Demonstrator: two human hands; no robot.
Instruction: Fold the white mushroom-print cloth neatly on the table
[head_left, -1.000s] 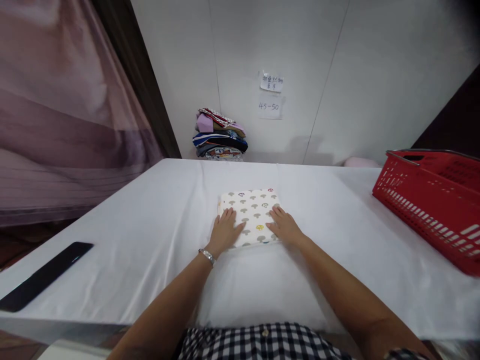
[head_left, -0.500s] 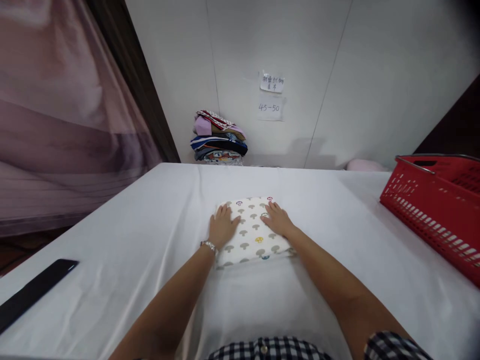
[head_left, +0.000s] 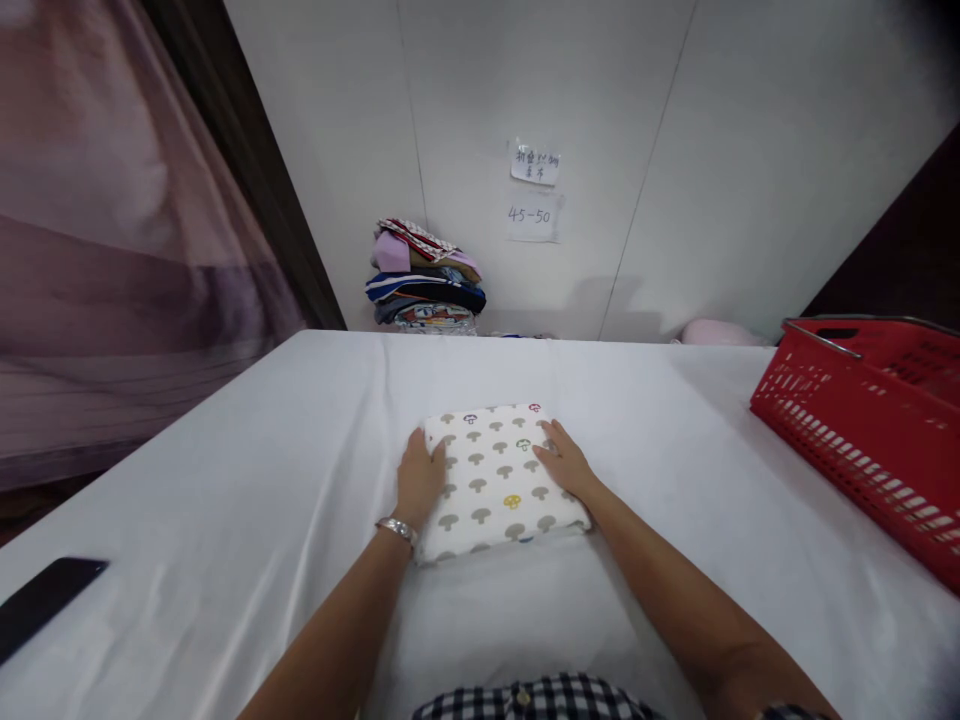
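Note:
A folded white cloth with a mushroom print [head_left: 491, 478] lies flat in the middle of the white-covered table [head_left: 247, 470]. My left hand [head_left: 420, 480] rests against the cloth's left edge, fingers pointing away from me, a silver bracelet at the wrist. My right hand [head_left: 564, 465] lies flat on the cloth's right side, fingers spread lightly. Neither hand grips the cloth; both press on or against it.
A red plastic basket [head_left: 862, 420] stands at the table's right edge. A stack of folded clothes [head_left: 424, 285] sits against the back wall. A black phone [head_left: 41, 600] lies at the near left. Two paper notes [head_left: 532, 190] hang on the wall. A pink curtain is at left.
My hands slid apart from the cloth's top toward its two sides; the left hand now sits at the left edge. The cloth came a little closer to me as the view shifted.

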